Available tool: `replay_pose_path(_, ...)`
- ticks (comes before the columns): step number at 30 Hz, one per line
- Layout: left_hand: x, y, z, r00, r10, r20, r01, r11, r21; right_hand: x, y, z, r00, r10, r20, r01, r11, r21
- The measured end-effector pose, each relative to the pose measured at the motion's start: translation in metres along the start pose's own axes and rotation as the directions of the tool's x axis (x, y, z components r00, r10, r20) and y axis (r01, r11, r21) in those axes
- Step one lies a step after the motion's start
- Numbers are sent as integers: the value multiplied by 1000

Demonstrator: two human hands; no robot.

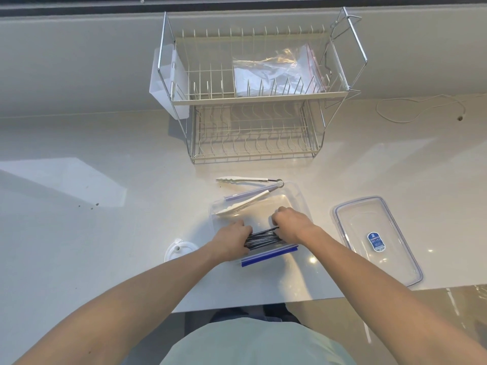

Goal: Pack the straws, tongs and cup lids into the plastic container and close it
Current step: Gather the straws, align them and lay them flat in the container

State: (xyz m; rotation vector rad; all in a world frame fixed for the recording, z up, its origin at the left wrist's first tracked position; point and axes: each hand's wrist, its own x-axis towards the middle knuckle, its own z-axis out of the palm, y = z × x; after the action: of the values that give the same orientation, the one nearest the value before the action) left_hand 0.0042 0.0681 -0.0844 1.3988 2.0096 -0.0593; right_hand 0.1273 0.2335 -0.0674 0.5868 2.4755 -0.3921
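Straws (pixel 263 239), black bundle: your left hand (pixel 233 239) and right hand (pixel 291 222) clasp opposite ends, long axis crosswise between them, low over the plastic container (pixel 297 196)'s near edge.

Kitchen, likely home. Pale glossy counter (pixel 105 180) running along plain pale wall. Two-tier wire dish rack (pixel 253 101) at back, white plastic cutlery holder (pixel 168 85) clipped on left end, zip bag (pixel 279 72) lying on top tier. Kitchenware on counter: white tongs (pixel 247 180), clear food container (pixel 297 196), its clip-on lid (pixel 376 241) with blue label lying apart to right, round white cup lid (pixel 179 250) near front edge. Thin white cord (pixel 421 106) trailing at right. Few crumbs or specks at left.
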Motion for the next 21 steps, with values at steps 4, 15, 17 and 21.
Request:
replay_pose_path(4, 1, -2, 6, 1000, 18, -24, -16, 998, 63, -1, -2, 3, 997, 21, 76, -20, 1000, -6)
replay_pose_path(15, 11, -23, -11, 996, 89, -17, -88, 994, 60, -10, -2, 4, 991, 98, 87, -106, 990, 96)
replay_pose_path(17, 12, -27, -19, 994, 108, -10, -106, 990, 87, -12, -6, 5, 989, 117, 94, -128, 984, 122)
replay_pose_path(21, 12, -32, -27, 991, 135, 19, -136, 985, 108, -16, -14, 8, 982, 148, 116, -168, 968, 186)
